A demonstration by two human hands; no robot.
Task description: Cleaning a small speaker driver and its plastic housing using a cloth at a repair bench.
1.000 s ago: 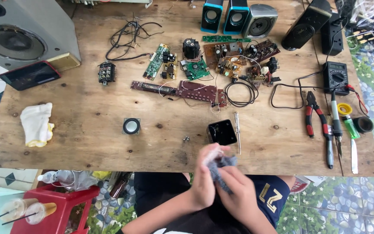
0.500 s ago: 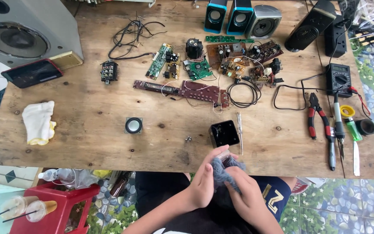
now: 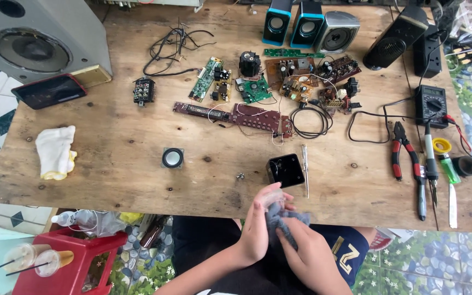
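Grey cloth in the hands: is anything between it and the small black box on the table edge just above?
Nothing visible. The grey cloth, held by the left hand and right hand, sits just below the black box, with only bare table between.

Bright even daylight, soft shadows, sharp focus, slight wide-angle edge distortion.

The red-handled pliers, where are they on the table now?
In the head view, the red-handled pliers lie on the table's right side, below the multimeter, beside a soldering iron.

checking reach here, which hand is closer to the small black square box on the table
Left. The left hand sits just below the black box, its fingers almost under it; the right hand is lower, further off.
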